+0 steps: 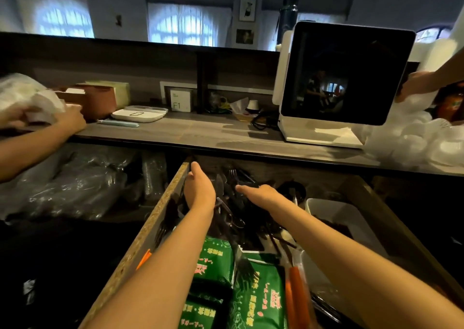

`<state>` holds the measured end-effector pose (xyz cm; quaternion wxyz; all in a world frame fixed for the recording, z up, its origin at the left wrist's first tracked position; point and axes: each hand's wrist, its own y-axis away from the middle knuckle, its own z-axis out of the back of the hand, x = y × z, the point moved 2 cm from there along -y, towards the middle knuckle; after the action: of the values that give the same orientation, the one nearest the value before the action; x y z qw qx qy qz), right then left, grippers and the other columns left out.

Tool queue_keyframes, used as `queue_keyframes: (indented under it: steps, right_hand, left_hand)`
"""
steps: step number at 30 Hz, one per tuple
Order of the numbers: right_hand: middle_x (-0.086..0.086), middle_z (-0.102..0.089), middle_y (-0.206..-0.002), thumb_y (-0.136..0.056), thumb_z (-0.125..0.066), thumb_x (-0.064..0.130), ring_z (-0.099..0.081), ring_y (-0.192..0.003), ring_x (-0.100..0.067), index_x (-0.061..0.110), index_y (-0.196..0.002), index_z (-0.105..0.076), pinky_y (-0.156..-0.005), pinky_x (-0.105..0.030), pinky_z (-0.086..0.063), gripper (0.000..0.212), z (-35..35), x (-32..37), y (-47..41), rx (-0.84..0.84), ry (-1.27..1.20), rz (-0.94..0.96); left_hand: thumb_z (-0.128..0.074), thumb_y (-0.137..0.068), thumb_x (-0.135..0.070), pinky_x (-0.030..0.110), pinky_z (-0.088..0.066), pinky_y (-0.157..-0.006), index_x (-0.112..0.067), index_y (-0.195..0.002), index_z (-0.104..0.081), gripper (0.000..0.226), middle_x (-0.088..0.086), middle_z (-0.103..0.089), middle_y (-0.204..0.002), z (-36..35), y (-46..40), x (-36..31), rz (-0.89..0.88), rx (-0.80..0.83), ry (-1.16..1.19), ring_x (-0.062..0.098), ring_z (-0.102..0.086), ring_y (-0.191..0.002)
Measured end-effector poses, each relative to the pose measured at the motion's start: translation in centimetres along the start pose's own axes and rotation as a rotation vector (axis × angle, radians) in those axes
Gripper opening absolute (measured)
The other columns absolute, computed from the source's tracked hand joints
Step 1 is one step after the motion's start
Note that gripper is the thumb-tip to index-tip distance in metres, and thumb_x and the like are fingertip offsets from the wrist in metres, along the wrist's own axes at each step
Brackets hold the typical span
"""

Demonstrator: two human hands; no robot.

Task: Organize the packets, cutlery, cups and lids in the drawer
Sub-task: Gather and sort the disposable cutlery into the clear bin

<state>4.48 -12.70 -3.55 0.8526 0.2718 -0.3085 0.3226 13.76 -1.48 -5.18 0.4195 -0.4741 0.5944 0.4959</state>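
Reaching into the open drawer point(160, 218) with both hands over the black plastic cutlery point(233, 203).

Our left hand point(199, 190) and right hand point(261, 195) are flat, fingers straight, holding nothing, just hovering over or resting on the fork-and-spoon pile, can't tell which. Green packets point(256, 293) sit nearer us, white bin point(344, 218) to the right, white lids point(414, 138) piled on the tabletop point(200, 130).

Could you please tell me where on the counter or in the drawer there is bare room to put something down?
The counter is bare between the white tray and the screen stand. The white bin at the drawer's right looks partly free. The drawer's middle is crowded with black cutlery and green packets.
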Motion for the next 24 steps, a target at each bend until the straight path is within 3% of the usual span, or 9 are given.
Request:
queue_keyframes:
  steps: [2,4,9,11,13,15,18,21,24]
  right_hand:
    - [-0.015,-0.043,-0.150,-0.086,-0.060,0.062,-0.045,-0.134,-0.031,0.001,-0.144,-0.041,-0.103,-0.035,-0.040,0.086,-0.8,0.5,0.1,0.022,0.073,0.013]
    - [-0.017,-0.043,-0.149,-0.080,-0.062,0.069,-0.046,-0.133,-0.032,0.000,-0.144,-0.040,-0.104,-0.035,-0.040,0.097,-1.6,0.9,0.0,0.031,0.176,0.026]
    - [-0.019,-0.032,-0.154,-0.063,-0.059,0.086,-0.035,-0.139,-0.037,0.005,-0.151,-0.026,-0.113,-0.049,-0.035,0.124,-3.7,0.8,-1.0,0.013,0.451,-0.025]
    - [-0.017,-0.044,-0.144,-0.065,-0.065,0.080,-0.045,-0.131,-0.035,0.005,-0.144,-0.036,-0.107,-0.047,-0.042,0.112,-3.9,0.7,-0.9,-0.026,0.428,-0.025]
    - [-0.010,-0.062,-0.107,-0.075,-0.071,0.065,-0.062,-0.097,-0.023,0.006,-0.118,-0.054,-0.090,-0.037,-0.052,0.074,-3.6,0.3,-1.0,-0.087,0.297,0.018]
    - [-0.004,-0.061,-0.079,-0.083,-0.072,0.049,-0.059,-0.071,-0.017,0.009,-0.092,-0.056,-0.075,-0.035,-0.051,0.044,-3.3,-0.1,-1.0,-0.136,0.182,0.060]
    - [-0.016,-0.070,-0.094,-0.084,-0.076,0.034,-0.068,-0.086,-0.029,0.002,-0.097,-0.061,-0.083,-0.041,-0.055,0.038,-2.9,-0.4,-0.9,-0.165,0.039,0.069]
    - [-0.019,-0.070,-0.098,-0.084,-0.076,0.029,-0.069,-0.089,-0.031,0.000,-0.103,-0.063,-0.085,-0.046,-0.056,0.037,-2.2,-0.3,-1.0,-0.175,-0.030,0.068]
    - [-0.015,-0.070,-0.096,-0.088,-0.071,0.024,-0.068,-0.089,-0.028,0.001,-0.104,-0.065,-0.080,-0.039,-0.056,0.028,-1.6,-0.1,-1.0,-0.187,0.018,0.104]
  left_hand:
    - [-0.033,-0.104,-0.052,0.034,-0.034,-0.085,-0.009,-0.120,-0.060,0.053,0.010,-0.059,-0.123,0.1,-0.3,0.1,0.034,-0.008,0.128,0.024,-0.053,-0.104]
    - [-0.036,-0.103,-0.051,0.034,-0.035,-0.085,-0.006,-0.125,-0.061,0.055,0.011,-0.061,-0.125,0.3,-0.7,0.1,0.064,-0.016,0.208,0.027,-0.058,-0.109]
    - [-0.035,-0.102,-0.054,0.034,-0.032,-0.085,-0.008,-0.129,-0.061,0.059,0.010,-0.063,-0.130,0.6,-1.6,0.3,0.079,-0.008,0.285,0.020,-0.057,-0.103]
    - [-0.035,-0.103,-0.050,0.033,-0.033,-0.084,-0.007,-0.125,-0.062,0.056,0.011,-0.064,-0.127,0.7,-1.5,0.2,0.075,-0.010,0.281,0.020,-0.057,-0.100]
    - [-0.037,-0.103,-0.046,0.032,-0.034,-0.085,-0.007,-0.124,-0.064,0.052,0.010,-0.064,-0.125,0.6,-1.3,0.1,0.062,-0.002,0.263,0.021,-0.059,-0.104]
    - [-0.038,-0.104,-0.043,0.032,-0.036,-0.087,-0.009,-0.118,-0.066,0.046,0.007,-0.064,-0.117,0.4,-1.0,0.1,0.032,0.008,0.221,0.022,-0.059,-0.107]
    - [-0.039,-0.105,-0.040,0.032,-0.038,-0.084,-0.015,-0.095,-0.062,0.036,0.005,-0.065,-0.104,0.0,-0.6,0.2,-0.054,0.019,0.115,0.023,-0.059,-0.099]
    - [-0.036,-0.106,-0.039,0.031,-0.036,-0.077,-0.013,-0.104,-0.064,0.038,0.003,-0.063,-0.103,-0.2,0.4,0.0,-0.164,0.033,-0.086,0.020,-0.056,-0.091]
    - [-0.034,-0.106,-0.038,0.033,-0.039,-0.075,-0.012,-0.107,-0.065,0.041,0.004,-0.066,-0.107,-0.5,0.9,-0.1,-0.278,0.059,-0.208,0.021,-0.058,-0.092]
